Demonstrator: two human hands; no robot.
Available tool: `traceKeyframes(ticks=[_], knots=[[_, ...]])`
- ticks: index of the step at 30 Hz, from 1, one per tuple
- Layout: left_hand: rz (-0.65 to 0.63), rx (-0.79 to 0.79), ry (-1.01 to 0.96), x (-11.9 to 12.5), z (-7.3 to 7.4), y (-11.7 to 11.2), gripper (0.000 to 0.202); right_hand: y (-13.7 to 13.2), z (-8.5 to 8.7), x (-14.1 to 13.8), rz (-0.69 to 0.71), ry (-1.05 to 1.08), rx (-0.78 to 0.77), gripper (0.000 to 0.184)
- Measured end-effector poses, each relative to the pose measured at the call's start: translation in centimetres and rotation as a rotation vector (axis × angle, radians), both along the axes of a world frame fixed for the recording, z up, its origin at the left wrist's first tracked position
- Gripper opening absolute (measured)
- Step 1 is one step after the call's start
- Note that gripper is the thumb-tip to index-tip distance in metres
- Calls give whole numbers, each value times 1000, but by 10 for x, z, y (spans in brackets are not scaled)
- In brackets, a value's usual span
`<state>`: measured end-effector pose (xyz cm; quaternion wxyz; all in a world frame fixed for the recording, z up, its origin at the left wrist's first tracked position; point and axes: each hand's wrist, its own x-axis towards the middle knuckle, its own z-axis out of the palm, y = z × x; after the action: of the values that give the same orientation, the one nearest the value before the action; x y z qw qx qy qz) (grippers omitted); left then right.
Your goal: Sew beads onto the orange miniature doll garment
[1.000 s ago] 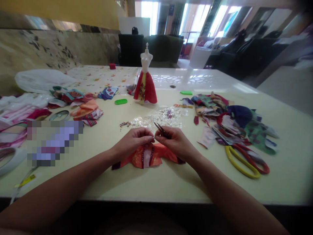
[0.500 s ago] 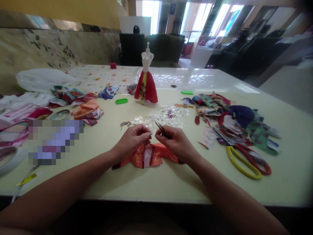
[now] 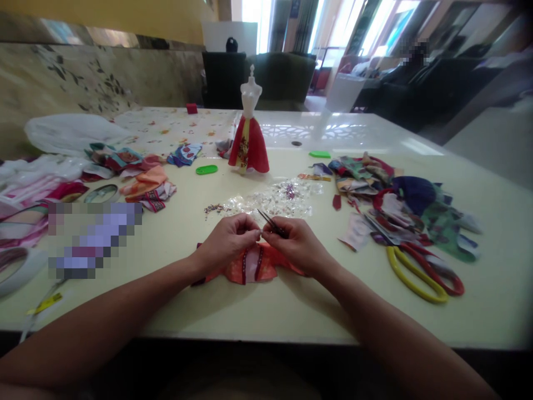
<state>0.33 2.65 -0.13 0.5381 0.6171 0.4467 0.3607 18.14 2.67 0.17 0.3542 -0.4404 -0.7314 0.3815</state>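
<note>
My right hand (image 3: 293,244) is shut on a pair of dark fine-pointed tweezers (image 3: 272,223), whose tips reach my left fingertips. My left hand (image 3: 227,243) is curled with its fingers pinched together, and anything between them is hidden. Below both hands, an orange-red fabric garment piece (image 3: 250,266) with dark trim lies flat on the cream table (image 3: 316,311). Beyond my hands, loose beads and sequins lie on a clear plastic sheet (image 3: 270,200).
A small dress form in a red and yellow skirt (image 3: 249,150) stands at the far middle. Fabric scraps (image 3: 400,208) and yellow-and-red-handled scissors (image 3: 416,275) lie to the right. More fabric (image 3: 129,158), a green plastic piece (image 3: 207,169) and a white plastic bag (image 3: 70,133) lie left.
My hands have come closer together, and the tweezer tips have moved left to my left fingertips. The view has tilted slightly.
</note>
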Motion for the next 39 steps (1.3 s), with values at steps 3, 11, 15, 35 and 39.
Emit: traceKeyframes(ticks=[3,11,15,35,39], knots=[[-7,-48,-45,0,-2,0,12,1,0,1,14,15,-23,18],[-10,-195,-212,-1,-5,1,15,1,-3,2,17,131,-129,18],[-7,-230,-250,0,-4,0,15,1,-5,2,27,232,-181,20],[-8,-288,-317,0,-8,1,14,0,-2,-1,22,340,-291,17],[-33,-284,-316,-1,-8,0,14,-2,1,-1,26,383,-336,19]])
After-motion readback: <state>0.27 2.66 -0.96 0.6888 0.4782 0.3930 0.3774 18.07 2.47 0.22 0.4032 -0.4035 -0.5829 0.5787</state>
